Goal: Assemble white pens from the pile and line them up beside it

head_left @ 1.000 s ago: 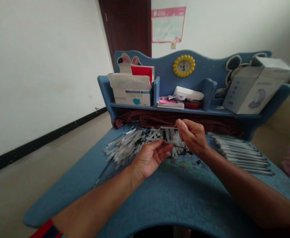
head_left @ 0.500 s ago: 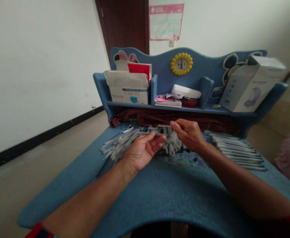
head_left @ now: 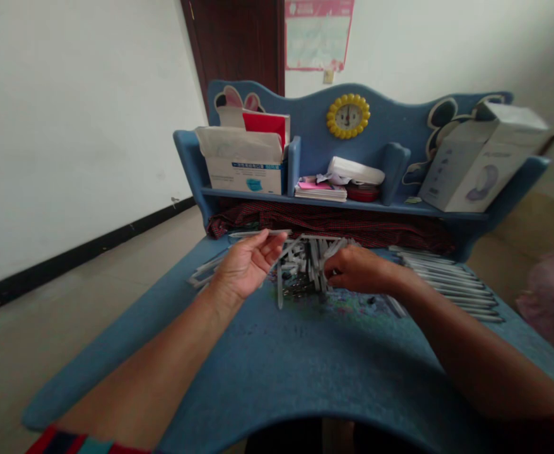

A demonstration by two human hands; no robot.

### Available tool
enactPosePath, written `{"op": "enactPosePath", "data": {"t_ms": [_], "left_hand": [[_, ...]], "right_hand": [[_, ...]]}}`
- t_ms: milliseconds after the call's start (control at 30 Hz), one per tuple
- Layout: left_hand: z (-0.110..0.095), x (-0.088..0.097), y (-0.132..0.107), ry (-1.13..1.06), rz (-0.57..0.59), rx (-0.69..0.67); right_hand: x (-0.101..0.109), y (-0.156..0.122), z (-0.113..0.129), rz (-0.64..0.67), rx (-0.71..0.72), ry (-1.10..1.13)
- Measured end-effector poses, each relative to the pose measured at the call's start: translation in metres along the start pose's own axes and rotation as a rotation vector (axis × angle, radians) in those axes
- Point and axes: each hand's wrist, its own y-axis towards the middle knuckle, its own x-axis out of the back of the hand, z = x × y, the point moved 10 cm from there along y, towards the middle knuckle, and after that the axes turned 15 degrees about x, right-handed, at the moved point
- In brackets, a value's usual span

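A slim, whitish pen barrel (head_left: 279, 232) lies between the thumb and fingers of my left hand (head_left: 246, 263), palm turned up. My right hand (head_left: 353, 267) is palm down at the right side of a loose pile of pale pen parts (head_left: 315, 255), its fingers curled in. What those fingers hold, if anything, is hidden. Small dark pieces (head_left: 298, 289) lie at the near edge of the pile. To the right, several pens (head_left: 461, 287) are laid side by side in a row, partly behind my right forearm.
A blue desk (head_left: 277, 366) carries a shelf with a mask box (head_left: 243, 173), a stack of papers (head_left: 319, 192) and a tall white box (head_left: 476, 167). A yellow flower-shaped clock (head_left: 347, 116) is on the backboard. Dark red checked cloth (head_left: 353, 226) lies beneath the shelf.
My hands have moved apart. The left went left with the pen barrel; the right came down to the pile. The pile now looks more spread out, and the view has tilted slightly.
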Motion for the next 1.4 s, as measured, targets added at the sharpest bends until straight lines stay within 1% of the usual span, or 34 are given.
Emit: {"op": "enactPosePath", "data": {"t_ms": [100,167,267,367,500,600,667,733,800,867,933,1000,1067,1167,1267,1400], "left_hand": [[0.007,-0.003,0.0,0.033,0.015,0.031],[0.011,-0.006,0.0,0.06,0.028,0.045],[0.016,-0.01,-0.002,0.094,0.045,0.056],[0.02,-0.012,-0.003,0.108,0.058,0.069],[0.024,-0.011,-0.002,0.118,0.061,0.081],[0.027,-0.011,0.001,0.138,0.082,0.08],[0.03,-0.01,0.003,0.15,0.091,0.083],[0.034,-0.008,0.004,0.161,0.087,0.09],[0.036,-0.006,0.005,0.165,0.076,0.09],[0.037,-0.006,0.004,0.168,0.064,0.086],[0.037,-0.006,0.003,0.171,0.051,0.08],[0.036,-0.006,0.001,0.172,0.039,0.075],[0.035,-0.006,0.001,0.172,0.033,0.073],[0.036,-0.006,0.001,0.18,0.042,0.075],[0.037,-0.005,0.003,0.186,0.05,0.078],[0.039,-0.006,0.002,0.198,0.056,0.091]], "right_hand": [[-0.007,-0.015,-0.003,0.172,-0.037,-0.069],[-0.012,-0.029,-0.01,0.238,-0.081,-0.122],[-0.026,-0.05,-0.023,0.308,-0.146,-0.166],[-0.041,-0.063,-0.033,0.34,-0.169,-0.159],[-0.047,-0.068,-0.041,0.299,-0.169,-0.097],[-0.042,-0.062,-0.036,0.188,-0.104,0.027],[-0.031,-0.054,-0.029,0.048,-0.046,0.159],[-0.02,-0.045,-0.023,-0.119,-0.02,0.334],[-0.014,-0.034,-0.021,-0.27,-0.025,0.561],[-0.014,-0.02,-0.02,-0.388,-0.047,0.802],[-0.014,-0.008,-0.021,-0.495,-0.079,0.968],[-0.014,-0.001,-0.024,-0.599,-0.112,1.03],[-0.012,0.002,-0.027,-0.691,-0.13,1.045],[-0.011,0.001,-0.029,-0.786,-0.129,1.069],[-0.009,-0.003,-0.029,-0.845,-0.124,1.061],[-0.007,-0.006,-0.028,-0.874,-0.138,1.048]]}}
